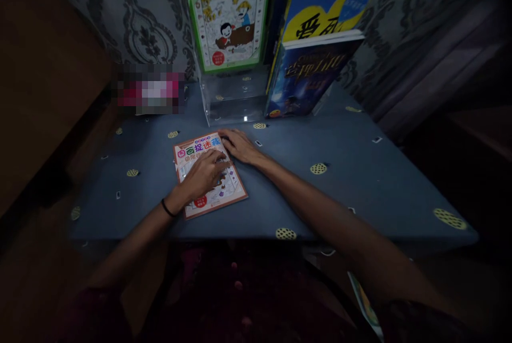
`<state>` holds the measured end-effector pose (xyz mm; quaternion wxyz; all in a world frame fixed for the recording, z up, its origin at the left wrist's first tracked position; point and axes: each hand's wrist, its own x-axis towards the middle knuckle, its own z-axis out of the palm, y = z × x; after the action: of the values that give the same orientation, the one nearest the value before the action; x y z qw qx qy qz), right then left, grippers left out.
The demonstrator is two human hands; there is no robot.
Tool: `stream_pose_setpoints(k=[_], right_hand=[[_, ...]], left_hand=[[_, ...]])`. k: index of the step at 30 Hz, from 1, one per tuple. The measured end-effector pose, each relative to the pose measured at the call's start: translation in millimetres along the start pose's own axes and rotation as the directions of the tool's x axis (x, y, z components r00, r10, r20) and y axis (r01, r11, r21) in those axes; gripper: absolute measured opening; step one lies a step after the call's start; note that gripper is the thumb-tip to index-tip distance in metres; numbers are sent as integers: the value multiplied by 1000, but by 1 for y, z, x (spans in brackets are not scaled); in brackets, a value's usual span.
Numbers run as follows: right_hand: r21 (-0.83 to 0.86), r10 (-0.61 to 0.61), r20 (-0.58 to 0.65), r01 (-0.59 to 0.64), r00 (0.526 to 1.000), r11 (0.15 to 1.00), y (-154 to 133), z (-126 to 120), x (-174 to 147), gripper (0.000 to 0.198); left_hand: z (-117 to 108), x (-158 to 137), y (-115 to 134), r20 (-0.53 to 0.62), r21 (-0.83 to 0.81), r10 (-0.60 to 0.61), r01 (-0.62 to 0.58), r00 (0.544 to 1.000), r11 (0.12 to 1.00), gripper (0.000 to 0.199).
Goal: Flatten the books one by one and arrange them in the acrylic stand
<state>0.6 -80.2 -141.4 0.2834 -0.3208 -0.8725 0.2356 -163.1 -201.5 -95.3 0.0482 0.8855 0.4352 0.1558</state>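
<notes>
A picture book (pixel 236 192) with an orange border and colourful Chinese characters lies closed, slightly tilted, on the cloth-covered table. Across the middle of its cover rests my left hand (pixel 206 172), fingers stretched loosely toward the right and slightly bent, hiding part of the drawing. My right hand (pixel 240 146) lies palm down by the book's upper right corner, its fingertips touching that edge. Neither hand grips anything that I can see. A dark band circles my left wrist.
Behind the book stands a clear acrylic rack (pixel 236 98) holding a green-bordered book (pixel 228 23). A dark blue book (pixel 308 76) and a blue-and-yellow book (pixel 336 7) lean at its right. A blurred pink object (pixel 148 89) sits back left. The blue tablecloth (pixel 296 193) has pineapple prints.
</notes>
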Motion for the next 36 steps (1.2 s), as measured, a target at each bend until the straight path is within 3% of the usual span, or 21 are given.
stream_pose_setpoints(k=[7, 12, 19, 24, 27, 29, 31, 33, 36], right_hand=[[-22, -12, 7, 12, 1000, 1000, -2, -1, -1, 40], [-39, -32, 9, 33, 999, 999, -7, -3, -4, 39], [-55, -29, 13, 29, 1000, 998, -3, -1, -6, 43], [-93, -78, -65, 71, 995, 993, -25, -8, -18, 33], [-134, -315, -38, 308, 948, 942, -71, -2, -43, 28], [-67, -499, 98, 506, 861, 860, -107, 9, -66, 28], [27, -617, 231, 629, 753, 777, -136, 22, -90, 31], [71, -625, 342, 644, 701, 762, -154, 31, -108, 36], [80, -547, 431, 573, 718, 816, -159, 33, -123, 51]], left_hand=[[-3, -23, 47, 96, -50, 97, -93, 991, 994, 35], [-3, -30, 58, 114, -77, 136, -128, 984, 989, 43], [-1, -36, 37, 17, -147, 107, -104, 994, 984, 37], [-3, -67, 1, -173, -28, -145, 142, 974, 989, 33], [-3, -89, -14, -232, 21, -246, 258, 941, 966, 32], [-1, -99, -19, -240, 21, -262, 275, 935, 961, 33], [2, -104, -21, -244, 14, -259, 271, 934, 962, 35], [6, -105, -21, -248, 16, -254, 266, 935, 964, 37], [8, -103, -21, -246, 27, -251, 266, 936, 964, 38]])
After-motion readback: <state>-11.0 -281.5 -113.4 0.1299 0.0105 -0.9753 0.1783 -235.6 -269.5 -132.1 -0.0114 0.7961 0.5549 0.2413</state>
